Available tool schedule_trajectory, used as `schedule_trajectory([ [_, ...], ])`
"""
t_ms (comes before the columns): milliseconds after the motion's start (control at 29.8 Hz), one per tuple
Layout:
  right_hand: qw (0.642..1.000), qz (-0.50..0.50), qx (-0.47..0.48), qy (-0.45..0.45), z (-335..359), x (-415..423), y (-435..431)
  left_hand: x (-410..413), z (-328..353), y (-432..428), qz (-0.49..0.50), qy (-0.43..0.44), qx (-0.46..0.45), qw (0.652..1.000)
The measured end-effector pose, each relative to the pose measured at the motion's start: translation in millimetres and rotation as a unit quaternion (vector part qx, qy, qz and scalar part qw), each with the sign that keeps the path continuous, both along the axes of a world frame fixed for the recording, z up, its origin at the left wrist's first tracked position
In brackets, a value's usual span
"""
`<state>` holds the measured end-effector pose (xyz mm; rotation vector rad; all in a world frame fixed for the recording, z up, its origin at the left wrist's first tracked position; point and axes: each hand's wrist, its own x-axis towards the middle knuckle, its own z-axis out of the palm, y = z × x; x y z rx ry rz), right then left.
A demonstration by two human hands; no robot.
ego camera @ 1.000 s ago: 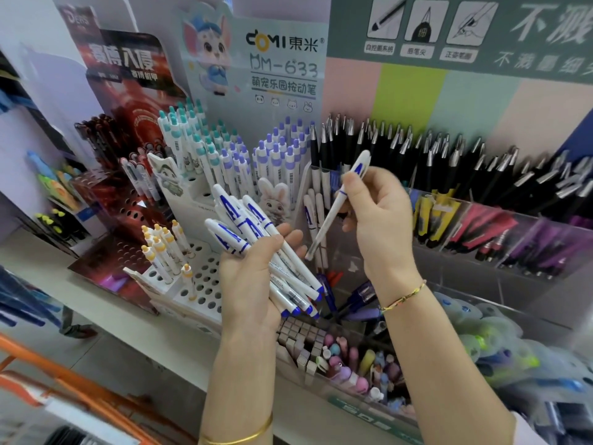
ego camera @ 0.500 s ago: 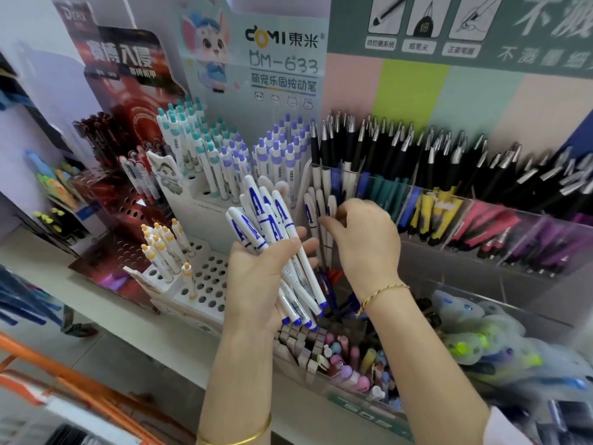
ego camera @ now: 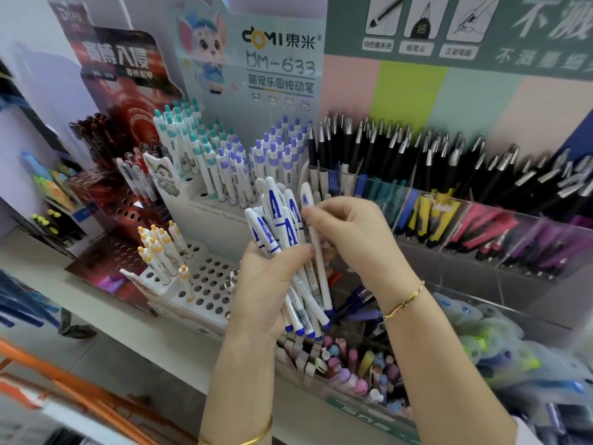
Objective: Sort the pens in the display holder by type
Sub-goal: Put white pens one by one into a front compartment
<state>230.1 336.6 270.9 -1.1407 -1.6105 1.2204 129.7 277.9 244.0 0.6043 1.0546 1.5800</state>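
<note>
Left hand [ego camera: 269,284] curled round a bundle of white blue-capped pens [ego camera: 275,220], caps up; right hand [ego camera: 356,239] pinches a single white pen [ego camera: 322,284] just beside the bundle, probably touching it; both in front of the clear display holder [ego camera: 481,255], at its left end; white perforated stand [ego camera: 205,284] just left.
</note>
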Motion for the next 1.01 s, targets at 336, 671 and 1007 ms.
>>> schedule_trajectory([
  [336, 0.936, -0.207, 0.283, 0.009, -1, -2, 15, -14, -6, 0, 0.076, -0.011, -0.019, 0.997],
  [671, 0.909, -0.136, 0.241, -0.311, -33, -17, 11, -14, -7, 0, 0.051, 0.007, -0.018, 0.999],
  [1007, 0.978, -0.075, 0.148, -0.127, -21, -9, 4, -16, -16, 1, 0.015, 0.054, -0.030, 0.998],
])
